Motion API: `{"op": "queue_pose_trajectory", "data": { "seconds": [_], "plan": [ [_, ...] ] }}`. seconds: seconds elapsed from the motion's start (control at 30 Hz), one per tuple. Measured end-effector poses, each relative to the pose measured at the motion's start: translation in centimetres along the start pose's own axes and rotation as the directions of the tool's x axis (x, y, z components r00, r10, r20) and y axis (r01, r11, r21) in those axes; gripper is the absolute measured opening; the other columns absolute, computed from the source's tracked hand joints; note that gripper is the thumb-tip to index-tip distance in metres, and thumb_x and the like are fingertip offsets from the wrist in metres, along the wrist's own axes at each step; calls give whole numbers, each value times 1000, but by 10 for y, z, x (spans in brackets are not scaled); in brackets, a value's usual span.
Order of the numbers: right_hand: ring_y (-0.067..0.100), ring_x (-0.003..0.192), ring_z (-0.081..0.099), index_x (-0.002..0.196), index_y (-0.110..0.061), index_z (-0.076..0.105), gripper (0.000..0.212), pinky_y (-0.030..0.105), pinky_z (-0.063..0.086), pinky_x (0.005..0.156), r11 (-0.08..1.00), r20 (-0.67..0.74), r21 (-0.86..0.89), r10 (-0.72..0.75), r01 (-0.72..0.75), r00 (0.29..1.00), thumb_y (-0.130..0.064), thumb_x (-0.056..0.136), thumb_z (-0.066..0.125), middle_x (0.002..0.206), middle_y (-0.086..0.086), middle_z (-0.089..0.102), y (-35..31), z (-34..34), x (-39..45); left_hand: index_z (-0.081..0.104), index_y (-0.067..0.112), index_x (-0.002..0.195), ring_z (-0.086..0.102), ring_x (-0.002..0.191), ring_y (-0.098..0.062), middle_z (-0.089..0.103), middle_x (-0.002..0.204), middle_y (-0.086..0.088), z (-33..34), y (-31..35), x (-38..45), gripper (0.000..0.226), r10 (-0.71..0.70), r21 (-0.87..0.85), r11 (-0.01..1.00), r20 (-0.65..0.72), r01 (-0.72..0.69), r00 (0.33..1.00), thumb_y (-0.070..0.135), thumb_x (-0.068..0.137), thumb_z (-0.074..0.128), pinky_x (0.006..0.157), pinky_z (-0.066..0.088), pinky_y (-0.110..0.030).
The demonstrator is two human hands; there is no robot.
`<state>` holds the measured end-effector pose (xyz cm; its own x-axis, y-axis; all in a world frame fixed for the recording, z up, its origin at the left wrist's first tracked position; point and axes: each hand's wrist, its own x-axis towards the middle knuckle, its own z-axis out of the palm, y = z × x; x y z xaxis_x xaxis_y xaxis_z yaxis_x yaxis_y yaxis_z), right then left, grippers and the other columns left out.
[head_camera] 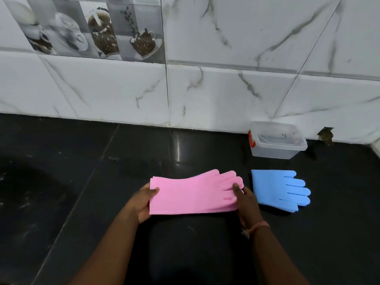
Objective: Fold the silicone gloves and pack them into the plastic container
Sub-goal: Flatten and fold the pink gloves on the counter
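A pink silicone glove (193, 194) lies stretched flat on the black counter, cuff to the left and fingers to the right. My left hand (144, 202) grips its cuff edge with the thumb on top. My right hand (245, 202) holds the finger end, thumb pressed on the glove's fingers. A blue silicone glove (275, 188) lies flat just to the right, fingers pointing right, untouched. The clear plastic container (276, 144) with an orange-red latch stands behind it against the wall; whether a lid is on it I cannot tell.
The dark counter (102, 171) runs back to a white marble-tiled wall (205, 89). A chipped hole (326, 135) shows in the wall base right of the container. A thread bracelet sits on my right wrist.
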<state>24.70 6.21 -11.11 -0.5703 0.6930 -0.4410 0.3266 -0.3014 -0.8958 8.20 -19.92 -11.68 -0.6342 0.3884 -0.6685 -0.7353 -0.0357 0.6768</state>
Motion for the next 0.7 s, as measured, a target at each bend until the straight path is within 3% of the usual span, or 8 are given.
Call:
{"op": "queue_pose_trajectory", "data": {
  "seconds": [0.07, 0.13, 0.27, 0.37, 0.47, 0.57, 0.63, 0.7],
  "plan": [
    [20, 93, 68, 109, -14, 69, 27, 37, 55, 80, 991, -24, -126, 44, -47, 999, -36, 98, 59, 102, 6, 72, -4, 0, 4, 63, 7, 129, 71, 109, -42, 74, 119, -23, 0, 0, 4, 32, 11, 53, 999, -52, -9, 999, -2, 104, 45, 83, 60, -52],
    [20, 86, 64, 97, -12, 67, 25, 32, 49, 72, 968, -95, -251, -3, -21, 996, -35, 97, 59, 99, 10, 70, -5, 1, 7, 63, 5, 128, 71, 105, -41, 73, 118, -24, 2, 0, 10, 29, 52, 122, 992, -127, -36, 991, -2, 104, 48, 84, 60, -51],
    [32, 101, 63, 106, -7, 64, 40, 36, 49, 85, 788, -174, -615, -90, -37, 981, -44, 95, 55, 111, 14, 67, -6, 0, 8, 67, 5, 118, 70, 96, -37, 73, 115, -25, 6, 2, 19, 25, 190, 290, 951, -257, -112, 947, -3, 98, 55, 94, 57, -56],
    [34, 101, 64, 109, -8, 63, 43, 36, 50, 83, 600, -148, -796, -60, -83, 987, -47, 94, 51, 112, 15, 67, -15, -8, 8, 68, 7, 123, 69, 108, -37, 73, 119, -18, 8, 3, 18, 29, 342, 490, 857, -303, -163, 889, 1, 95, 62, 99, 56, -49],
    [32, 95, 64, 99, -11, 64, 36, 35, 47, 76, 523, -163, -851, -163, -54, 973, -44, 95, 50, 104, 13, 68, -27, -15, 7, 60, 9, 140, 62, 122, -36, 66, 132, -15, 12, -2, 16, 45, 577, 769, 612, -275, -185, 769, 7, 95, 64, 108, 48, -45],
    [33, 100, 64, 101, -11, 65, 27, 36, 47, 82, 479, -90, -876, -294, 66, 951, -34, 98, 52, 106, 13, 69, -34, -9, 6, 60, 12, 141, 57, 128, -37, 60, 139, -17, 21, -12, 15, 50, 752, 940, 274, -76, -206, 654, 10, 91, 65, 110, 45, -47],
    [31, 102, 62, 107, -13, 63, 21, 38, 49, 88, 494, -25, -855, -341, 157, 940, -29, 97, 55, 110, 12, 67, -30, 0, 6, 62, 10, 139, 56, 130, -38, 61, 141, -18, 37, -21, 16, 49, 758, 939, 121, 122, -321, 641, 12, 90, 65, 111, 44, -47],
    [31, 106, 61, 113, -13, 63, 21, 43, 50, 95, 580, -41, -799, -315, 158, 948, -24, 95, 59, 115, 12, 64, -22, 6, 3, 61, 11, 141, 51, 137, -40, 59, 145, -17, 61, -32, 17, 52, 684, 894, 16, 316, -447, 658, 27, 91, 59, 116, 40, -46]
  ]
}}
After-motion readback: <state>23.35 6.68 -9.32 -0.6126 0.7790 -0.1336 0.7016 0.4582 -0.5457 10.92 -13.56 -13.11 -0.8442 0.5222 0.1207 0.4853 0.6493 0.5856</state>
